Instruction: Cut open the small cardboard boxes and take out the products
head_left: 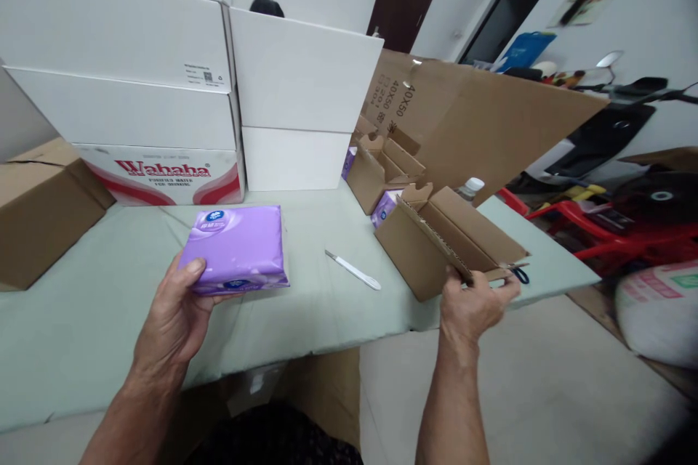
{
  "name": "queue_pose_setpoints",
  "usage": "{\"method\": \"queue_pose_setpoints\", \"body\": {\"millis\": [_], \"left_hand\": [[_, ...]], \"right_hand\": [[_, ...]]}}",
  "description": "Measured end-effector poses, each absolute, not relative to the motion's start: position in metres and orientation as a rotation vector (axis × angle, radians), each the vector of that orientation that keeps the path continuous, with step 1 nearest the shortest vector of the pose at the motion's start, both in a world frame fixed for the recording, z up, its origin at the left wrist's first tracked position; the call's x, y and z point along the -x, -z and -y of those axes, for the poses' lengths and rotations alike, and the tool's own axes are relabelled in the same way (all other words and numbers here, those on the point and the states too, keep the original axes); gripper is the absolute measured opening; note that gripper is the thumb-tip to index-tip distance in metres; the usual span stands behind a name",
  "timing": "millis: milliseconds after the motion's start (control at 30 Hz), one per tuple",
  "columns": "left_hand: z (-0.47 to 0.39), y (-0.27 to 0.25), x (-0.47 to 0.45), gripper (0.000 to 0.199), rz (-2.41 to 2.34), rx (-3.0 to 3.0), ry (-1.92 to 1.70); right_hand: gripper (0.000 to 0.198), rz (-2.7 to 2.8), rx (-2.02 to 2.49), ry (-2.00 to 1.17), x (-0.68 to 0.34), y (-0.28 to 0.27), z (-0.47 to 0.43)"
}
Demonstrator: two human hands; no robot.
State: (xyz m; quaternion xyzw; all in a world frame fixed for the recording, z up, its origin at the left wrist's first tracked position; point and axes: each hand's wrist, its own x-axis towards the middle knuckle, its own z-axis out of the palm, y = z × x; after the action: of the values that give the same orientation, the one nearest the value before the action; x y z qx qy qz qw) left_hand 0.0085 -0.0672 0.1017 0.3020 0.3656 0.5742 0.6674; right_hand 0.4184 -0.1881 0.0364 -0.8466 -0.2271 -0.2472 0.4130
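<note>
My left hand (179,305) is closed on a purple pack of tissues (240,247), thumb on its near left corner and fingers beneath, above the table. At the table's right front edge, my right hand (473,305) grips the near rim of an open brown cardboard box (408,254). The inside of that box is only partly visible. Between the hands a white-handled knife (353,270) with a slim blade lies on the green tabletop (310,312). Behind the box sits another purple pack (386,208), partly hidden.
A second open cardboard box (368,178) stands farther back. White cardboard panels (297,102) and a Wahaha carton (163,173) wall off the table's far side. At left is a brown box (49,211); a capped bottle (472,187) stands behind the right box.
</note>
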Motion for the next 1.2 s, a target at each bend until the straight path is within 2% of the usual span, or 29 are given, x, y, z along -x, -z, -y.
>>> {"method": "queue_pose_setpoints", "body": {"millis": [233,567,833,1000,1200], "left_hand": [[0.066,-0.100,-0.005,0.047,-0.831,-0.679,-1.316],[0.065,-0.098,0.001,0.047,-0.862,-0.668,-1.336],[0.062,-0.094,-0.001,0.046,-0.858,-0.659,-1.334],[0.064,-0.094,-0.004,0.050,-0.855,-0.698,-1.324],[0.068,-0.094,-0.007,0.056,-0.847,-0.711,-1.309]], "right_hand": [[0.029,0.648,2.072,0.613,-0.422,-0.029,0.142],[0.029,0.806,2.051,0.537,-0.440,-0.028,0.089],[0.037,0.864,2.064,0.423,-0.440,-0.036,0.057],[0.049,0.902,2.119,0.321,-0.434,-0.046,0.032],[0.074,1.140,2.061,0.223,-0.446,-0.046,0.028]]}}
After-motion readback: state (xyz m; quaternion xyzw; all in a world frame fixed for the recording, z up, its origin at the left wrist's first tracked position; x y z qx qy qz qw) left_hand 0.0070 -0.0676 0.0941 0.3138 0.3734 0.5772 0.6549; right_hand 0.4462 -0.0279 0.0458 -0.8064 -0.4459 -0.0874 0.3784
